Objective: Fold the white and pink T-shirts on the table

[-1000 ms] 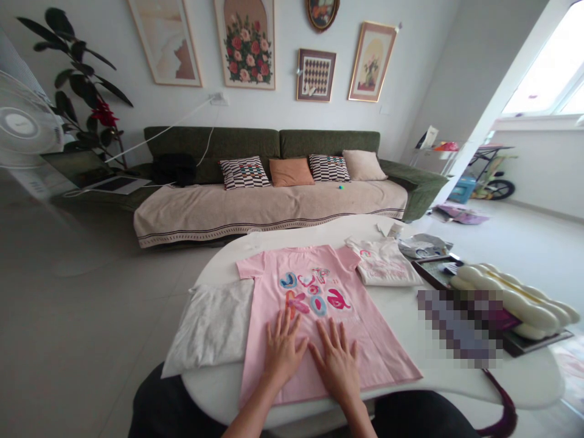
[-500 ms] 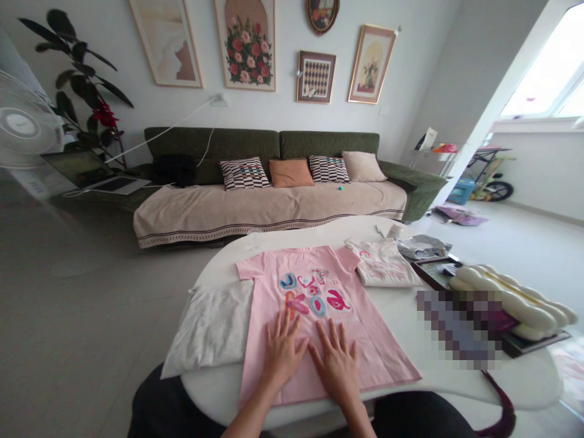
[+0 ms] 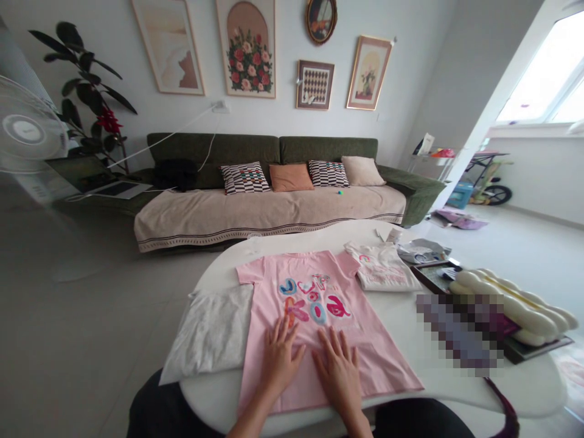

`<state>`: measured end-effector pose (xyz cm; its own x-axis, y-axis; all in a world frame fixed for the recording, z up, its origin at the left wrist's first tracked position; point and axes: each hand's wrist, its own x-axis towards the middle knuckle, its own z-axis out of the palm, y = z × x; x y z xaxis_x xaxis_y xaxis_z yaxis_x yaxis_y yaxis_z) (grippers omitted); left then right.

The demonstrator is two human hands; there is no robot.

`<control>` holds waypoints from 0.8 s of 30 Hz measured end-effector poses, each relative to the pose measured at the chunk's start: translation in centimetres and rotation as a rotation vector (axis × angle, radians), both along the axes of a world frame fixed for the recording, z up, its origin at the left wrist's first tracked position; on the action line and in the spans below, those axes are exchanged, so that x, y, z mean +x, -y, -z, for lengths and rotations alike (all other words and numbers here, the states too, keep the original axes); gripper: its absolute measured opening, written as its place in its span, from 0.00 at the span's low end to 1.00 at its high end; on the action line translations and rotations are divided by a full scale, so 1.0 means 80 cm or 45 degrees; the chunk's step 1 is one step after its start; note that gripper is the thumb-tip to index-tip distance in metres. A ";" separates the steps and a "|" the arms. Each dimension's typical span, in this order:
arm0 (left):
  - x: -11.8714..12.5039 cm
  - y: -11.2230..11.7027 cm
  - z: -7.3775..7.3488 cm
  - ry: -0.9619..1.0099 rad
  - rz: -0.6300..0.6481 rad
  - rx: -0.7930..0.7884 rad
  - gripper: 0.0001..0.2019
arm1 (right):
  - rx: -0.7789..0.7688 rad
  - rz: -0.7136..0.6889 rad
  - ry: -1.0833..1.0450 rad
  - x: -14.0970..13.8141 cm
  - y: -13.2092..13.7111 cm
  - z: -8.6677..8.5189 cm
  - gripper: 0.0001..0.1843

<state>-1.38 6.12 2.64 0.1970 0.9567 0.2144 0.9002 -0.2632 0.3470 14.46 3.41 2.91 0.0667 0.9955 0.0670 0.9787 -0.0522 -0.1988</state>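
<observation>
A pink T-shirt (image 3: 314, 292) with colourful letters on its chest lies spread flat, front up, on a white oval table (image 3: 410, 316). My left hand (image 3: 279, 358) and my right hand (image 3: 338, 371) both rest palm down on its lower half, side by side, fingers stretched out and slightly spread. Neither hand holds anything. A folded grey-white garment (image 3: 210, 328) lies to the left of the pink shirt, touching its side. A folded white shirt (image 3: 385, 272) with pink print sits off the pink shirt's right sleeve.
A dark tray (image 3: 531, 348) with a cream wavy cushion (image 3: 511, 301) on it sits at the table's right end, with crumpled plastic (image 3: 422, 249) behind. Beyond the table stands a green sofa (image 3: 274, 182) with pillows. A fan (image 3: 27, 128) and plant (image 3: 91, 103) are at the left.
The view has tilted slightly, so everything sits a little lower in frame. Both hands stay flat on the pink shirt in nearly the same spot.
</observation>
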 end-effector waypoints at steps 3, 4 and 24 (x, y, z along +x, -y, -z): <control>0.000 0.000 0.001 0.021 -0.005 0.014 0.24 | -0.015 0.000 0.002 -0.001 0.000 -0.002 0.28; 0.000 -0.001 0.002 0.026 -0.007 0.017 0.24 | -0.022 -0.002 0.006 -0.001 0.000 -0.003 0.28; -0.013 0.060 -0.005 -0.052 0.028 -0.255 0.30 | -0.135 -0.017 0.123 0.006 0.047 0.015 0.31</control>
<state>-2.39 1.35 3.01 0.2232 0.9747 0.0116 0.9092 -0.2125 0.3580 14.94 -0.38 1.70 0.0517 0.9981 -0.0331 0.9937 -0.0547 -0.0979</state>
